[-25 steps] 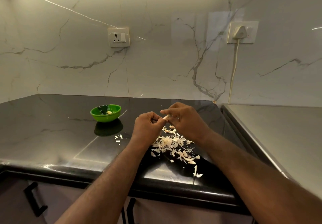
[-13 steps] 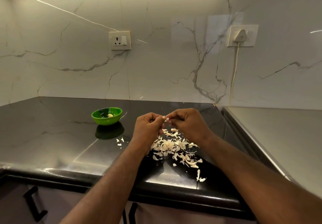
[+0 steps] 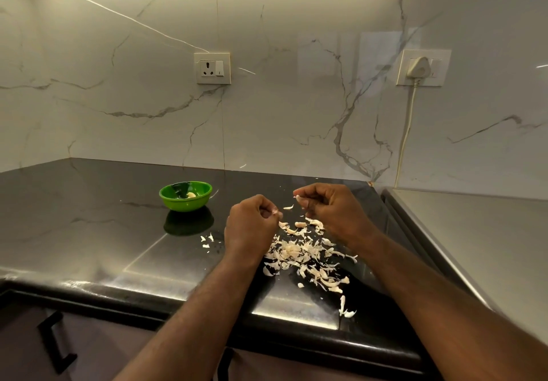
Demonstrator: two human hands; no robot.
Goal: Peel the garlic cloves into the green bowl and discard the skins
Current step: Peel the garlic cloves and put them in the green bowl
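The green bowl (image 3: pixel 184 205) stands on the black counter to the left, with a peeled clove (image 3: pixel 191 194) inside. My left hand (image 3: pixel 252 228) is curled and pinches a small pale garlic clove (image 3: pixel 277 212) at its fingertips. My right hand (image 3: pixel 332 211) is curled just to the right of it, apart from the left, and pinches a pale bit of garlic skin (image 3: pixel 297 197). A loose flake of skin (image 3: pixel 288 207) hangs between the hands. Below them a pile of garlic skins (image 3: pixel 302 257) is scattered over the counter.
A few stray skin flakes (image 3: pixel 206 239) lie near the bowl. The counter's front edge (image 3: pixel 178 300) runs below my forearms. A steel surface (image 3: pixel 474 247) adjoins on the right. A socket (image 3: pixel 212 68) and a plugged-in cord (image 3: pixel 406 131) are on the marble wall.
My hands were joined on one clove and have pulled apart, the right hand moving right. A flake of skin has come loose between them.
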